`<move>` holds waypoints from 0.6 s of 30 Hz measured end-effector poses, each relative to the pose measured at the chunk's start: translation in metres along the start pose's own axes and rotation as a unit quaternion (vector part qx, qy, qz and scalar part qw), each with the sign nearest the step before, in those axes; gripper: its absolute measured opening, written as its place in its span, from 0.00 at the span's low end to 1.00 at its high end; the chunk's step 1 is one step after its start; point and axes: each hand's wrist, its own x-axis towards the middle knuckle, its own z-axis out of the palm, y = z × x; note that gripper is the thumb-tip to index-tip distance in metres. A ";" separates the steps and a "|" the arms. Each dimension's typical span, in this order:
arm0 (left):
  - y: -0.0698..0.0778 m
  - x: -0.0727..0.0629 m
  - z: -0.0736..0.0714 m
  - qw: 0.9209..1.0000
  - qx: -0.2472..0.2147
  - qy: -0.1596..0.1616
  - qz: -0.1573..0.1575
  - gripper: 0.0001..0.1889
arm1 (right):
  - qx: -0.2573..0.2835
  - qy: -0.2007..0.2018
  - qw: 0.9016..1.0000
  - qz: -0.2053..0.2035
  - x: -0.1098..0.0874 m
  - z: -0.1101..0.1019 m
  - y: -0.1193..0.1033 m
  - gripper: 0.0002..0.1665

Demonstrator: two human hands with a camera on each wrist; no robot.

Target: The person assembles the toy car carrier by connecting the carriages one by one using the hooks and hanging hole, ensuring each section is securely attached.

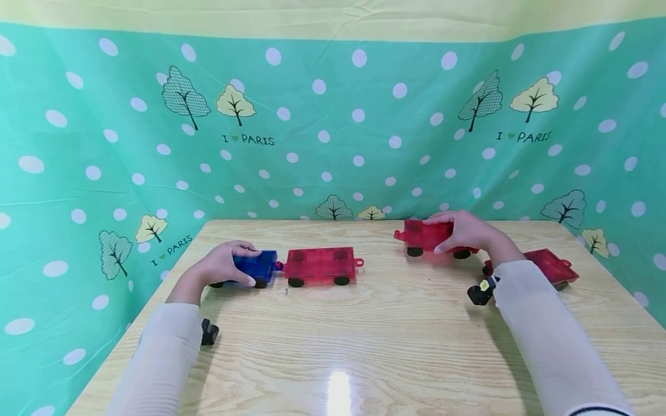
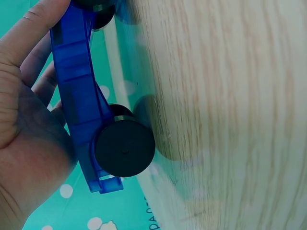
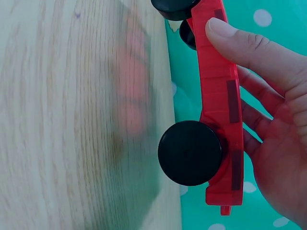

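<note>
My left hand (image 1: 225, 264) grips a blue toy train car (image 2: 76, 81) with black wheels at the table's left side, thumb along its near side and fingers over the far one. The blue car's front knob meets the end of a red toy train car (image 1: 319, 267), which stands on its wheels to the right with a ring hitch at its far end. In my right hand (image 1: 465, 234) is another red toy train car (image 3: 218, 81), pinched between thumb and fingers near the table's back edge; its hook end points left. In the right wrist view its wheels overlap the table edge.
A third red car (image 1: 550, 267) stands at the right, partly hidden behind my right sleeve. The wooden table (image 1: 364, 335) backs onto a green dotted curtain (image 1: 322, 127). Black wrist cameras (image 1: 480, 294) hang at both cuffs.
</note>
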 end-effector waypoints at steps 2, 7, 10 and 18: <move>0.001 0.000 0.000 1.000 0.001 0.000 0.001 0.41 | -0.003 0.001 1.000 -0.006 0.000 0.001 -0.002 0.45; 0.002 0.000 0.000 1.000 0.001 -0.001 0.002 0.42 | 0.000 -0.004 1.000 -0.016 0.000 0.004 -0.004 0.45; 0.001 0.001 0.001 1.000 0.000 0.001 0.002 0.42 | -0.002 -0.007 1.000 -0.017 -0.001 0.006 -0.006 0.45; 0.001 0.000 0.000 1.000 -0.001 0.001 -0.001 0.42 | -0.015 -0.019 0.999 -0.029 -0.006 0.013 -0.014 0.44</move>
